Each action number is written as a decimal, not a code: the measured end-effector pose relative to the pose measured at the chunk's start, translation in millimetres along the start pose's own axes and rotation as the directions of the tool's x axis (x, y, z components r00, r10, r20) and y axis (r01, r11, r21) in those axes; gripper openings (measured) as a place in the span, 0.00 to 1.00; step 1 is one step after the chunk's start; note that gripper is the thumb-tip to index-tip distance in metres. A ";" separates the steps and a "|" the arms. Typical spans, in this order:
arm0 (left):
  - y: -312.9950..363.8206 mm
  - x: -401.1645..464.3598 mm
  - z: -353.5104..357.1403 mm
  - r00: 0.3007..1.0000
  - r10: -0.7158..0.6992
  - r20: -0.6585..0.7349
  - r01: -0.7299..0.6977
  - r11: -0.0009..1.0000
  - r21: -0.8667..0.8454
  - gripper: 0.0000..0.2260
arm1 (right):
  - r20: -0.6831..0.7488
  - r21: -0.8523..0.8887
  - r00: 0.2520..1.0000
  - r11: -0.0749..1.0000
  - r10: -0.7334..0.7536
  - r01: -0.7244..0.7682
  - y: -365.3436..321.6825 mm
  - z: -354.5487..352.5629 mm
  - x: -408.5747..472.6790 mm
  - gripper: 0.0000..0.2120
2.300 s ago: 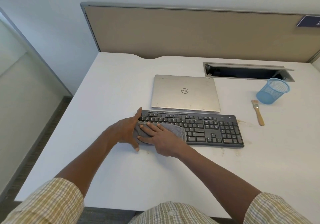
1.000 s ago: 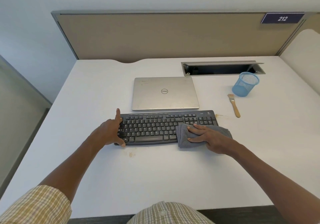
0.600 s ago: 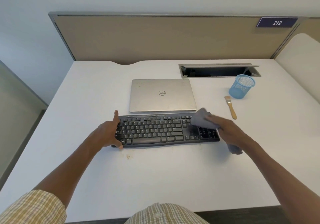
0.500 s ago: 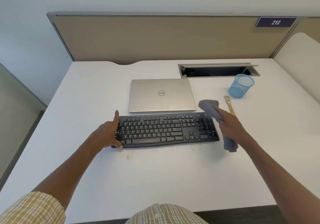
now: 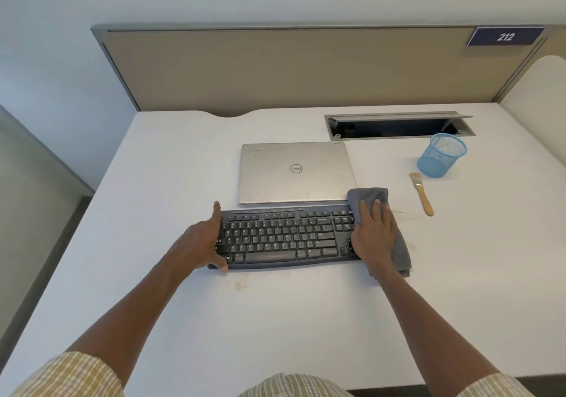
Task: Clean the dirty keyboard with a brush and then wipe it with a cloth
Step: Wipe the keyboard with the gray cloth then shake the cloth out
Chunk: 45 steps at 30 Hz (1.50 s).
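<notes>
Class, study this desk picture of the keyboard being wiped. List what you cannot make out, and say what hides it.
Head view, the only view:
1. Right end of the keyboard: covered by the grey cloth and the right hand.
2. Keyboard's left edge: under the left hand.
3. Key legends: too small to read.
4. Inside the desk cable slot: dark.
5. Inside the blue mesh cup: not visible from this angle.

Bright, even light; soft shadows; edges bowed, perhaps slightly soft

Matt black plastic keyboard, soft grey cloth, wooden-handled brush, brushed-metal laptop, blue wire-mesh cup
</notes>
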State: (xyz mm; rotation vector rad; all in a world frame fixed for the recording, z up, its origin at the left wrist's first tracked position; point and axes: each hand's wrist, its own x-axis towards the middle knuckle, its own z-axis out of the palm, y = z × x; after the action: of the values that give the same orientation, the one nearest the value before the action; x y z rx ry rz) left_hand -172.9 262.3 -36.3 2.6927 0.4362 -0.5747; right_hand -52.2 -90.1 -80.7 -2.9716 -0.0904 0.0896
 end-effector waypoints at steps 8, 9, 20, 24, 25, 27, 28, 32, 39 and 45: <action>-1.3 -3.1 0.5 1.000 0.005 -0.011 -0.006 0.997 -0.080 0.69 | 0.003 0.062 0.999 0.997 0.035 -0.035 -55.1 10.0 -11.2 0.30; -1.7 -3.8 0.3 1.000 0.008 -0.009 -0.009 0.996 -0.083 0.69 | 0.003 0.076 0.999 0.996 0.050 -0.050 -64.6 10.8 -13.4 0.30; -5.0 -7.6 1.0 0.999 0.039 -0.008 -0.039 0.990 -0.139 0.68 | 0.032 0.130 0.987 0.980 -0.158 0.153 -161.9 28.3 -46.9 0.32; -6.8 -8.3 1.3 0.998 0.053 -0.018 -0.055 0.986 -0.159 0.68 | 0.068 0.160 0.953 0.946 -0.296 0.282 -186.8 29.0 -53.3 0.32; -7.4 -8.4 1.5 0.998 0.055 -0.021 -0.057 0.985 -0.163 0.68 | 0.079 0.167 0.942 0.936 -0.325 0.309 -192.8 28.1 -54.2 0.32; -9.0 -8.2 2.9 0.998 0.059 -0.024 -0.062 0.984 -0.168 0.68 | 0.099 0.177 0.923 0.919 -0.372 0.351 -203.2 26.3 -55.2 0.31; -10.1 -8.1 3.6 0.998 0.062 -0.027 -0.066 0.983 -0.172 0.68 | 0.103 0.184 0.914 0.911 -0.393 0.371 -207.9 26.8 -55.3 0.31; -14.0 -7.0 6.0 0.996 0.073 -0.043 -0.080 0.976 -0.202 0.68 | 0.111 0.227 0.868 0.863 -0.483 0.451 -225.3 33.0 -54.4 0.30; -18.2 -6.4 7.9 0.993 0.092 -0.067 -0.107 0.959 -0.262 0.68 | 0.146 0.224 0.807 0.813 -0.573 0.537 -249.4 39.7 -52.3 0.32; -20.1 -6.3 9.1 0.992 0.096 -0.087 -0.116 0.958 -0.263 0.69 | 0.123 0.203 0.764 0.769 -0.634 0.606 -239.0 37.6 -49.3 0.27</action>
State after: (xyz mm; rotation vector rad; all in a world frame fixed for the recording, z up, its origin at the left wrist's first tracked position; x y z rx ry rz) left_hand -188.7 275.2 -46.7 2.4651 0.3573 -0.3585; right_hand -116.9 148.2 -74.9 -2.6063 -1.0376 0.2708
